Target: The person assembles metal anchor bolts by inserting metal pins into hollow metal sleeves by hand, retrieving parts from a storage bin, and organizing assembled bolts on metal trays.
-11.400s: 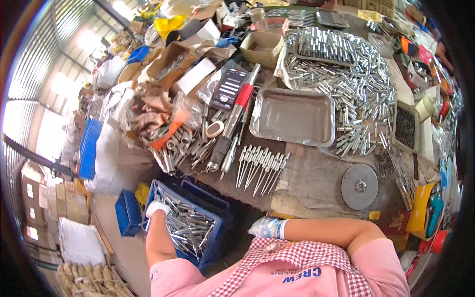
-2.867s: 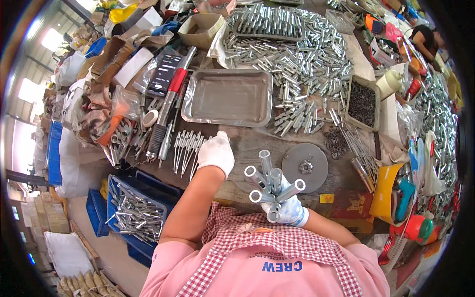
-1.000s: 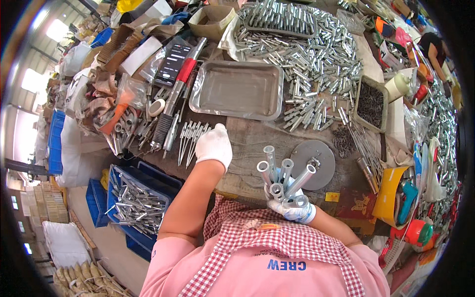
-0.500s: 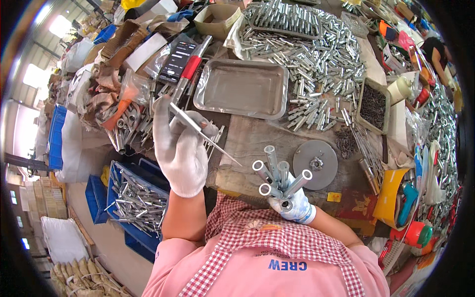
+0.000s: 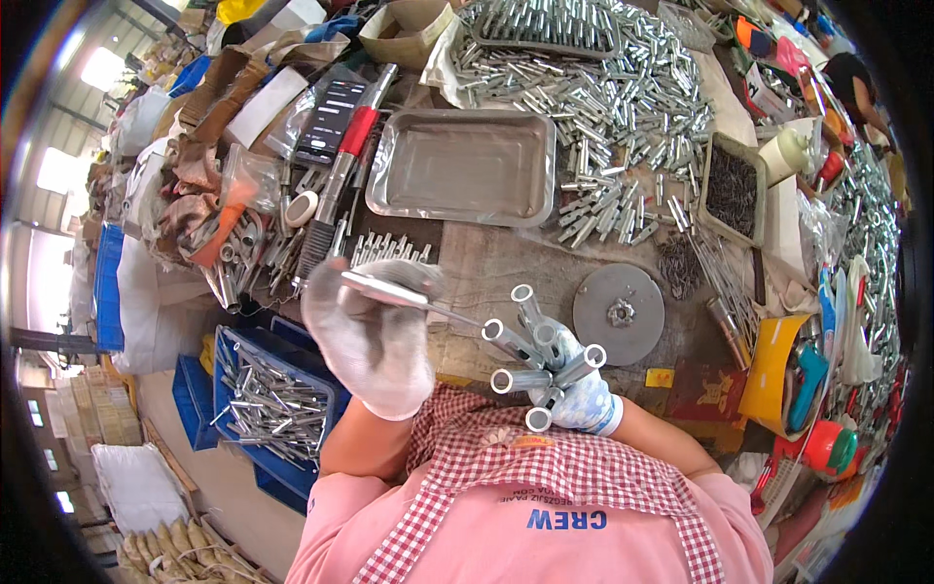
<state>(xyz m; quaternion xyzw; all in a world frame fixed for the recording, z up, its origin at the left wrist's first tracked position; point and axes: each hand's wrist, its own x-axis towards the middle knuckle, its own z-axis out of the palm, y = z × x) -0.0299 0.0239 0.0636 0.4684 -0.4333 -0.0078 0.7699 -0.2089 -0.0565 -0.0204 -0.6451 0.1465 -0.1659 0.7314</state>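
My left hand (image 5: 375, 336), in a white glove, is closed around a silver metal handle (image 5: 384, 289) with a thin rod. The rod points right, its tip close to the open end of a metal tube (image 5: 501, 336); I cannot tell whether it touches. In a white-and-blue patterned glove, my right hand (image 5: 582, 401) grips several hollow metal tubes (image 5: 520, 380) as a fanned bunch, open ends toward me. Several short metal pins (image 5: 389, 249) stand upright just beyond my left hand.
Beyond my hands lies a shallow metal tray (image 5: 462, 170). A large heap of metal tubes (image 5: 623, 127) covers the far right. A grey disc (image 5: 619, 313) sits right of my right hand. At the left, a blue bin (image 5: 336, 384) holds metal tubes. A phone (image 5: 331, 122) lies far left.
My left hand has lowered and tilted, bringing the thin rod's tip to the bunch of tubes. The bunch has shifted slightly left and turned in my right hand.
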